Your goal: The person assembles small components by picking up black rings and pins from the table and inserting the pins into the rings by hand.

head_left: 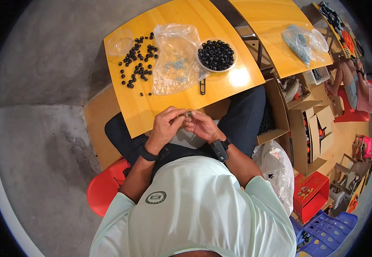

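left hand point(165, 124) curled | right hand point(204, 127) curled (nearly touching)

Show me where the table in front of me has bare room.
The yellow table is bare at its near left corner, on your side of the loose black beads; right of the white bowl; and beyond the clear bag. Crowded: from those beads across to the bowl.

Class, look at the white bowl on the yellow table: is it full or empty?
Full: black beads spread across the white bowl, hiding its bottom.
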`<control>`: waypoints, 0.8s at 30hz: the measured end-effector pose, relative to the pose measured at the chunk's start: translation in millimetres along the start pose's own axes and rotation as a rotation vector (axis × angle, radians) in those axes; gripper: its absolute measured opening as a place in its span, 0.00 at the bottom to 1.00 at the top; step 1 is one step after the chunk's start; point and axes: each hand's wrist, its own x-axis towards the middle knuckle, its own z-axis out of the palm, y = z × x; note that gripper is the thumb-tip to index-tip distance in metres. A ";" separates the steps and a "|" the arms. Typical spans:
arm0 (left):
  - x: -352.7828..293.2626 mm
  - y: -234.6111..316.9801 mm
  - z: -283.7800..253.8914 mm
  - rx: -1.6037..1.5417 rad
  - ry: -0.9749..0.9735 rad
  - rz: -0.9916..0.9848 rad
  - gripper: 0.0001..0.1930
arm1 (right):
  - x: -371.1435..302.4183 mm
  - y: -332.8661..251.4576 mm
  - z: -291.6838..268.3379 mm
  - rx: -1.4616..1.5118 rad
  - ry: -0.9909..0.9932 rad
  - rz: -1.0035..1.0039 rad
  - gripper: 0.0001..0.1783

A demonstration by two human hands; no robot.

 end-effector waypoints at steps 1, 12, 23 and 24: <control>0.5 0.0 0.4 0.019 0.025 0.053 0.11 | 1.0 0.5 0.0 0.006 0.006 0.006 0.12; -2.0 0.5 -2.3 -0.053 0.036 -0.041 0.10 | 0.9 1.4 3.7 -0.035 0.041 0.039 0.12; -1.3 2.2 -7.1 -0.269 -0.010 -0.243 0.07 | 2.9 0.6 7.3 -0.063 0.042 0.018 0.12; -1.9 0.4 -6.3 -0.269 -0.011 -0.245 0.07 | 2.9 0.6 7.7 -0.062 0.043 0.018 0.12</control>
